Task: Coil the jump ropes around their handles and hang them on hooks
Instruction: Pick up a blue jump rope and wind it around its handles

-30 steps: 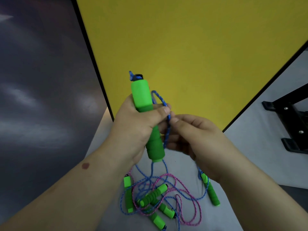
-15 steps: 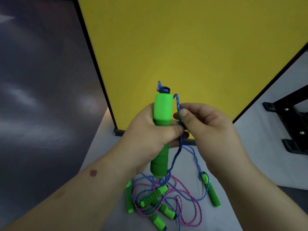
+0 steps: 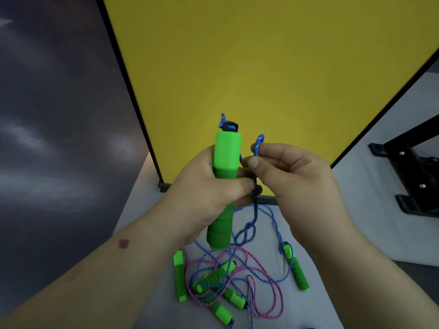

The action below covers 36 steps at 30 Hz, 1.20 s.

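My left hand (image 3: 209, 193) grips a green foam handle (image 3: 225, 157) upright, thumb across its middle. A blue rope (image 3: 255, 205) runs from the handle's black top cap down its right side and hangs toward the floor. My right hand (image 3: 289, 176) pinches a small loop of that blue rope between thumb and forefinger, just right of the handle. Below, a pile of other jump ropes (image 3: 237, 279) lies on the grey floor: pink and blue cords tangled around several green handles, with one handle (image 3: 297, 269) off to the right.
A yellow panel (image 3: 261, 67) with a black frame stands straight ahead. A dark wall (image 3: 59, 138) fills the left. A black metal stand (image 3: 413, 176) sits at the right on the grey floor (image 3: 370, 224).
Both hands have shifted right and slightly down with the handle. My right hand has risen along the blue rope, from beside the lower handle to near its upper part, lifting a loop.
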Available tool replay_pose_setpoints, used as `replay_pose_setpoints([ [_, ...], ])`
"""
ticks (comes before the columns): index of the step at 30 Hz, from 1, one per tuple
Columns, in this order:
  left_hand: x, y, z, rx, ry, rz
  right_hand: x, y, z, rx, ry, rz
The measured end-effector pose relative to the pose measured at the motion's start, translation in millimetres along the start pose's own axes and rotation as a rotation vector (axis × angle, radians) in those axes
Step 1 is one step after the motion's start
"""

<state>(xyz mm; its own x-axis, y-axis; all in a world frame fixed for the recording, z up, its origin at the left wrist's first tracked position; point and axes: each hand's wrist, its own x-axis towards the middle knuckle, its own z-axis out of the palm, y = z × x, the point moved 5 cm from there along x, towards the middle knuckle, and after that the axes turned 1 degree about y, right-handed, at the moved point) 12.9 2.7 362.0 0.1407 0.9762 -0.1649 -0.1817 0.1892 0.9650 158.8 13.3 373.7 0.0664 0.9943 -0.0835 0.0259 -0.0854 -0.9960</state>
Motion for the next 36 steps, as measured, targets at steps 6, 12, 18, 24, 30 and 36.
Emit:
replay_pose_setpoints([
  [6,0.4,9.8,-5.6,-0.084,0.12,0.071,-5.4,4.5,13.9,0.072,-0.167,0.103],
  [12,3.0,17.3,-29.1,-0.048,0.326,0.164,-9.7,6.4,19.2,-0.074,-0.304,0.131],
  [18,1.5,-1.8,-1.9,0.049,0.0,0.014,-1.9,-7.0,2.9,0.111,-0.025,-0.041],
  [24,0.6,3.2,-2.0,0.104,0.058,0.086,-3.6,-0.6,8.5,0.112,-0.089,0.029],
  [30,-0.7,2.0,4.6,0.068,-0.056,0.046,-3.1,6.6,13.7,0.279,-0.098,0.095],
  [36,0.6,7.7,0.7,0.08,0.049,0.101,-8.3,11.9,23.3,0.273,-0.227,0.179],
])
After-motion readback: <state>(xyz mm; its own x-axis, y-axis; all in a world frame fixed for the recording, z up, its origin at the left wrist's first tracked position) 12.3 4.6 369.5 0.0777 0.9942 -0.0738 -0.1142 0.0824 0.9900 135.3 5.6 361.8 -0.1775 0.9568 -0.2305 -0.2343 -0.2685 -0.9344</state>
